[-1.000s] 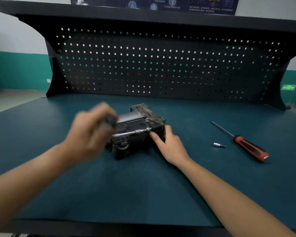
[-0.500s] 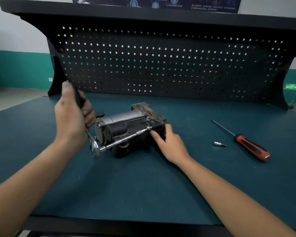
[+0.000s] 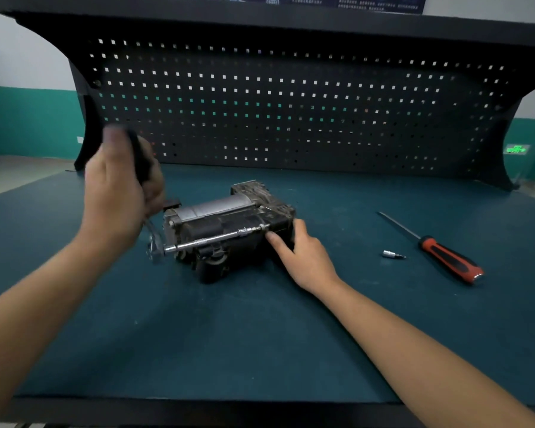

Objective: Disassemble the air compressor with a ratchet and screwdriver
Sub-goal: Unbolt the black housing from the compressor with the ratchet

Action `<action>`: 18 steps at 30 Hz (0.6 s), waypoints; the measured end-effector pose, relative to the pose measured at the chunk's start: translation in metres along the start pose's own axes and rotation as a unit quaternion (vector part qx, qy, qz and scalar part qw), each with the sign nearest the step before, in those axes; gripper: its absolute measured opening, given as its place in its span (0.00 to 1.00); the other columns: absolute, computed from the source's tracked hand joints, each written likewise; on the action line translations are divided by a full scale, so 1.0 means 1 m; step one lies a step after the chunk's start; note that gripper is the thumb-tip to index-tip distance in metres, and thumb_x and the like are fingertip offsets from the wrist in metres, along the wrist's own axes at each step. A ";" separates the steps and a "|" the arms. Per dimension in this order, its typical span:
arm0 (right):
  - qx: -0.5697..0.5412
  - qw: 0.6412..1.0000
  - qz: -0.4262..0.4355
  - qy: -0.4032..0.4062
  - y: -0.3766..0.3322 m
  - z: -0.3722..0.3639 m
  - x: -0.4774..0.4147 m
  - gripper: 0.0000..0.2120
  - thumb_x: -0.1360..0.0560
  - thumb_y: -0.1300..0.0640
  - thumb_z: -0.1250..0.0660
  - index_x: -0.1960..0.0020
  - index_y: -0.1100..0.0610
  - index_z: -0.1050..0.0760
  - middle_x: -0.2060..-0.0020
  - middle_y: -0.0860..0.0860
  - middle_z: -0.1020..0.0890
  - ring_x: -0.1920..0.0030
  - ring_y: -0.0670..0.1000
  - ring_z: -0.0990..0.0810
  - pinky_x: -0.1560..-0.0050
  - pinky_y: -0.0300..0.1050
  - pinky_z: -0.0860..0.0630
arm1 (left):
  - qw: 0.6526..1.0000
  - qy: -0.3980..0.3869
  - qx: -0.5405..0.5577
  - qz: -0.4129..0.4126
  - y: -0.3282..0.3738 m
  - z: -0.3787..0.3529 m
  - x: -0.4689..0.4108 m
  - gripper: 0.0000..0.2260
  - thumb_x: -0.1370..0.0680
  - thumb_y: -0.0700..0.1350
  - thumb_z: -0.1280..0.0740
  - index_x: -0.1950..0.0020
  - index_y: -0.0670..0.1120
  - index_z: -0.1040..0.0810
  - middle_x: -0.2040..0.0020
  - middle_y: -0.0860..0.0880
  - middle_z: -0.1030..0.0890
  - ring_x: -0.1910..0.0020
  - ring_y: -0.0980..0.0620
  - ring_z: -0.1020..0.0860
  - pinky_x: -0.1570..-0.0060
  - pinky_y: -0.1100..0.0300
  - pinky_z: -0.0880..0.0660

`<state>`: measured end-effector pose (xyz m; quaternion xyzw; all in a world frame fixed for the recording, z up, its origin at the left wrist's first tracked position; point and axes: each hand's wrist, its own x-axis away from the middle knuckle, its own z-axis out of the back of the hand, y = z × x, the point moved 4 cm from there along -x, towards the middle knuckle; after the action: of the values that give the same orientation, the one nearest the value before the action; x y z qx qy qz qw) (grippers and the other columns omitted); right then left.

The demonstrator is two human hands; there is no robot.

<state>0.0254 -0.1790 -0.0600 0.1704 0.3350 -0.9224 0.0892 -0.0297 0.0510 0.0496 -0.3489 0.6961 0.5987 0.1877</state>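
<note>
Fingers (image 3: 151,180) of the left hand (image 3: 115,199) are gripping the blurred black handle of the ratchet (image 3: 198,243). I am seeing its extension bar running along the air compressor (image 3: 229,217), which is sitting in the middle of the teal counter (image 3: 260,335). The right hand (image 3: 306,257) is pressing the compressor's right end with straight, relaxed fingers. A red-and-black screwdriver (image 3: 445,257) and a small socket bit (image 3: 391,254) are lying to the right, before a black pegboard (image 3: 291,103).

left hand (image 3: 115,193) gripping ratchet (image 3: 195,244), compressor (image 3: 226,217), screwdriver (image 3: 445,256) aside
</note>
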 end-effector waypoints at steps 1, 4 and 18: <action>0.006 1.000 0.002 0.000 -0.001 0.000 0.000 0.22 0.24 0.37 0.45 0.42 0.54 0.36 0.56 0.52 0.20 0.55 0.54 0.23 0.62 0.45 0.32 | 0.990 0.057 0.062 0.114 -0.015 0.006 -0.010 0.19 0.20 0.59 0.51 0.66 0.50 0.36 0.81 0.55 0.39 0.83 0.58 0.44 0.82 0.70 0.46; 0.008 1.000 0.006 0.002 -0.001 0.001 0.000 0.22 0.24 0.37 0.45 0.43 0.54 0.37 0.59 0.50 0.22 0.60 0.52 0.25 0.63 0.45 0.31 | 0.925 0.141 0.149 0.321 -0.052 0.024 -0.010 0.20 0.19 0.58 0.50 0.66 0.48 0.42 0.82 0.54 0.43 0.85 0.59 0.45 0.84 0.69 0.49; 0.039 0.998 -0.007 0.043 0.000 0.002 -0.002 0.23 0.27 0.36 0.45 0.44 0.54 0.33 0.54 0.54 0.19 0.50 0.58 0.24 0.57 0.46 0.32 | 0.678 -0.505 -0.271 -0.460 0.035 -0.055 0.099 0.14 0.18 0.53 0.50 0.59 0.47 0.35 0.72 0.52 0.31 0.75 0.52 0.36 0.76 0.61 0.39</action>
<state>0.0265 -0.1801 -0.0581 0.2109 0.3035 -0.9271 0.0619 -0.1144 -0.0269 0.0188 -0.3052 0.0546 0.6845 0.6598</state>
